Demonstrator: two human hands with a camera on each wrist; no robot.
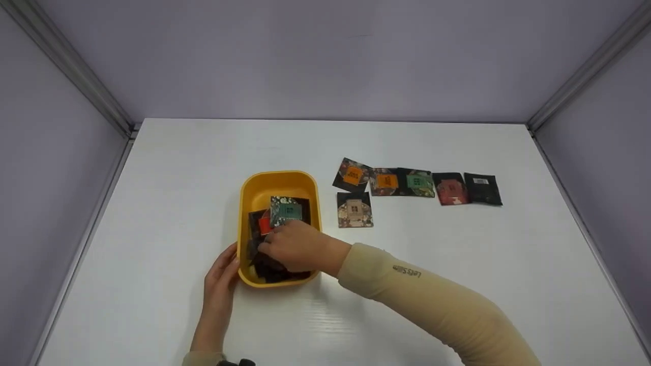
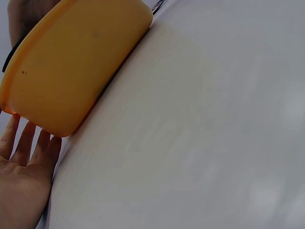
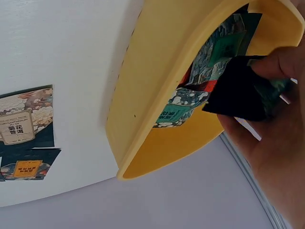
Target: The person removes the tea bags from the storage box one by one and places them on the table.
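Pinch grip: R hand (image 1: 295,247) had thumb + fingers clamped on a dark sachet (image 3: 237,91) at the mouth of the yellow bin (image 1: 264,189), L hand (image 1: 222,270) touching bin's side w/ straight fingers; sachet looked light, thin, prob. slippery + bendy, so best held by an edge.

sachets (image 1: 288,209) in the tub (image 1: 274,184), loose sachets (image 1: 419,183) to its right

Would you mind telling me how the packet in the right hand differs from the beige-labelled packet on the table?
The held packet is pinched in the right hand at the tub; the beige packet lies untouched on the table. The held packet shows a mostly plain black face; the beige packet shows a floral front and label. Both have dark areas.
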